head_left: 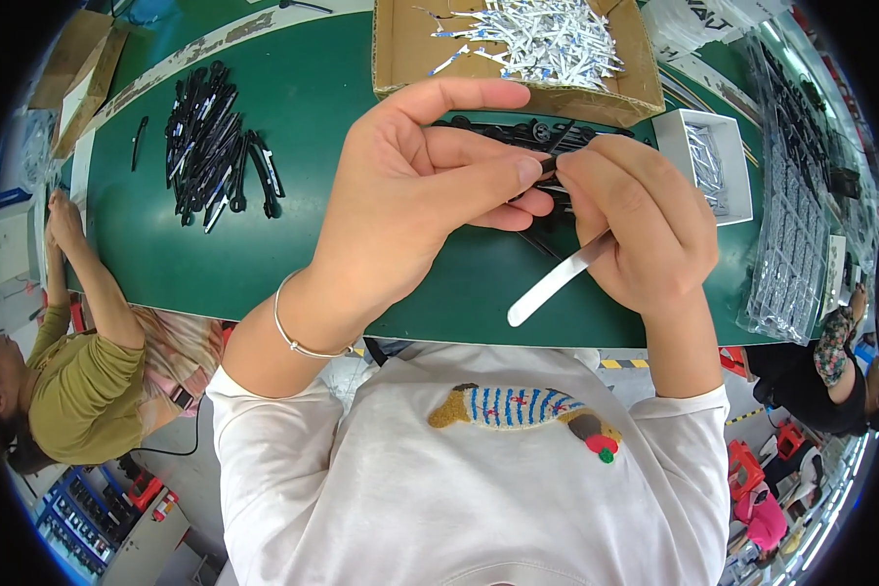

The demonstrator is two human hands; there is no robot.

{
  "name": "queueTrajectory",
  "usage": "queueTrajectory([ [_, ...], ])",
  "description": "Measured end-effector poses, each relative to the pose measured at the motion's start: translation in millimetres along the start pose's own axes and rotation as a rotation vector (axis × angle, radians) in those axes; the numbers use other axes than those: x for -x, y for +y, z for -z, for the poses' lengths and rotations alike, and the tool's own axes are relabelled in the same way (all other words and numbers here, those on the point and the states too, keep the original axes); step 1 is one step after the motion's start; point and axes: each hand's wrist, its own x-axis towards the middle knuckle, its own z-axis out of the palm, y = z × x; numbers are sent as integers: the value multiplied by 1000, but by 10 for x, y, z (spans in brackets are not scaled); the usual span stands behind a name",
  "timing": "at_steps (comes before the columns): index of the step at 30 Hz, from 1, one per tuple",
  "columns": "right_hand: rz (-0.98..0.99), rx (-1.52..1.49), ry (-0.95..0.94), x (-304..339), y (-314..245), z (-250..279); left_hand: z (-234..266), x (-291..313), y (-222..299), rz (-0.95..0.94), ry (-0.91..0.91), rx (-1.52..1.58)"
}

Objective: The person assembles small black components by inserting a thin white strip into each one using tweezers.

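Observation:
My left hand (410, 186) pinches a small black plastic part (547, 166) between thumb and fingers, its index finger raised. At the other end of that part are the fingertips of my right hand (645, 215), pressed together. A flat silver metal strip with a rounded end, like tweezers or a pry tool (557, 283), sticks out of my right palm toward the lower left. Most of the black part is hidden by my fingers. Beneath and behind both hands lies a heap of similar black parts (596, 130) on the green table (313, 127).
A cardboard box (596, 101) of small white-and-blue pieces stands behind my hands. Right of it is a white box (739, 208) with silvery pieces. Black strip-like parts (205, 142) are piled at left. Clear plastic trays (791, 225) lie far right. People sit on both sides.

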Motion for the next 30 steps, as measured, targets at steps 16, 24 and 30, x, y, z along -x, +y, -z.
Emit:
queueTrajectory([
  [16,-398,-513,63,76,-9,40,49,-36,-15,20,21,-21],
  [24,-576,-416,1,80,144,156,21,-34,-43,9,20,-2],
  [30,-550,23,-141,-125,458,76,17,-67,-51,7,20,-6],
])
